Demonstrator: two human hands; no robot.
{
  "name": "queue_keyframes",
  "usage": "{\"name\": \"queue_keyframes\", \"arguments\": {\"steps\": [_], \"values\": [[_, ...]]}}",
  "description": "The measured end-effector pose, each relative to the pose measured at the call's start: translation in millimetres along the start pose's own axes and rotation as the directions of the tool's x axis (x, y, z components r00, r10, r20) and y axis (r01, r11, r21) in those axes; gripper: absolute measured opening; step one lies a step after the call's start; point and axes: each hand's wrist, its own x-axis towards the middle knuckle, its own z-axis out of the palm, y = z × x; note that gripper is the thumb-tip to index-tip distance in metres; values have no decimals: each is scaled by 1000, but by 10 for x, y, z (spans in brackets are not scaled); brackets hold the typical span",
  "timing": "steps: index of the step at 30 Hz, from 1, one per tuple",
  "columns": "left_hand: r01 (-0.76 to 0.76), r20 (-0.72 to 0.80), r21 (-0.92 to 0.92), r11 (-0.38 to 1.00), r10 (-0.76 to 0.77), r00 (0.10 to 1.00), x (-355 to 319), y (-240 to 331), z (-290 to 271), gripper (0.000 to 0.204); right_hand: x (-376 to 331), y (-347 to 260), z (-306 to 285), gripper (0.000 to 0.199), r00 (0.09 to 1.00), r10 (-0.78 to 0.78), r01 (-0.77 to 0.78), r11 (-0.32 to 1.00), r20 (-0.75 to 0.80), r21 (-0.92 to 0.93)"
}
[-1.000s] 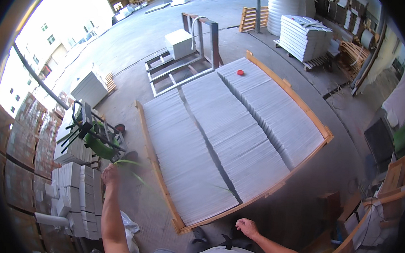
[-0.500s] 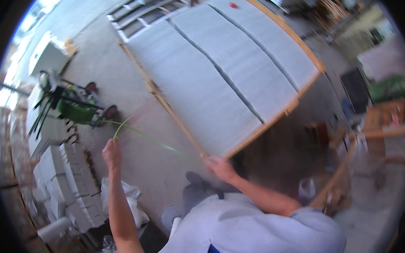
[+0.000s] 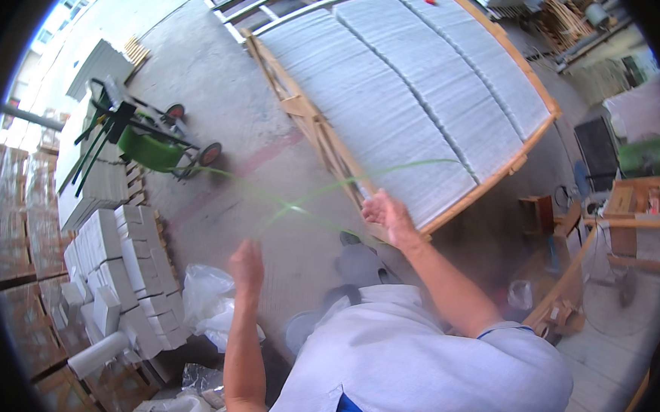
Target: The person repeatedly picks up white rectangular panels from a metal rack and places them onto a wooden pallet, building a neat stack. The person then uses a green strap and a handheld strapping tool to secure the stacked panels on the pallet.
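A narrow green strapping band (image 3: 294, 207) crosses itself in the air, blurred by motion. My left hand (image 3: 246, 265) is closed in a fist on one length of it, which runs up to the right across the crate's near corner. The other length comes from the green-and-black wheeled strap cart (image 3: 152, 148) and reaches my right hand (image 3: 388, 219). That hand is curled at the near corner of a wooden-framed crate (image 3: 305, 118), apparently around the band; its exact hold is blurred. Grey-white slabs (image 3: 396, 112) in rows fill the crate.
White blocks (image 3: 126, 269) are stacked at the left, with clear plastic wrap (image 3: 207, 297) beside them. A slatted pallet frame (image 3: 282, 7) stands behind the crate. A small red object (image 3: 429, 0) lies on the slabs. At the right are cardboard boxes (image 3: 632, 205) and a green container (image 3: 646, 157).
My left hand has moved right and down, swinging its length of band over toward the crate. My right hand has moved up and right beside the crate's corner. The whole view has shifted.
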Motion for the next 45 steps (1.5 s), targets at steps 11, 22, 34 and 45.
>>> {"name": "queue_keyframes", "arguments": {"steps": [11,22,34,45], "values": [[-134,223,3,991,130,966,379,-244,-176,21,1200,-532,603,29,936,-6,187,855,-351,484],[-228,438,-105,968,251,863,1585,-552,-352,16,1556,-996,1293,25,872,-8,259,856,-489,447],[-361,617,-335,870,492,614,3693,-854,-300,28,1950,-621,2797,32,927,56,240,672,-371,701],[178,664,61,982,-173,727,4468,-4199,1146,36,2533,-1018,3410,32,671,-18,357,884,-741,301]]}}
